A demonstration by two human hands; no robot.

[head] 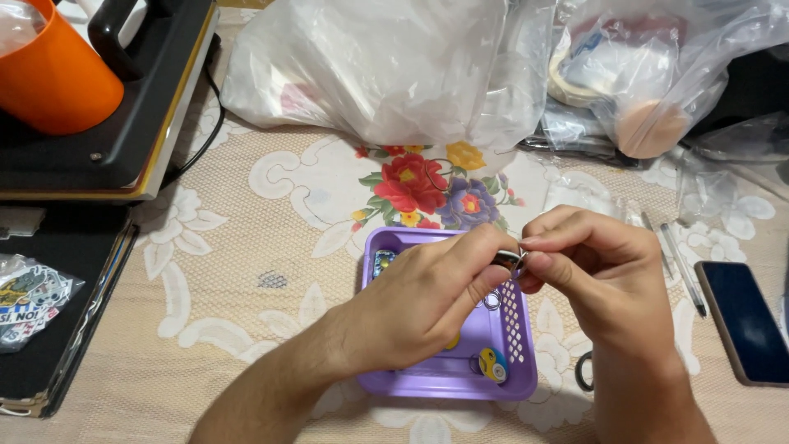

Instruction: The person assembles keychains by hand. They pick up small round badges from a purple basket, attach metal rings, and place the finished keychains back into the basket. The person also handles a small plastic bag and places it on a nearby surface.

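Observation:
Both hands meet over a small purple plastic tray [509, 374] on a floral lace tablecloth. My left hand [427, 304] and my right hand [596, 275] pinch the same small shiny metal piece [511, 261] between their fingertips, just above the tray's perforated right wall. Inside the tray lie a yellow and blue round charm [493, 364], a metal ring [491, 300] and a glittery piece [383, 263] at the far left corner. Most of the tray's floor is hidden by my left hand.
White plastic bags [386, 66] and clear bags [657, 74] lie at the back. A black press with an orange cup [53, 78] stands far left, stickers [29, 300] below it. A dark phone [744, 321] and pens [682, 267] lie right; a black ring [582, 372] sits beside the tray.

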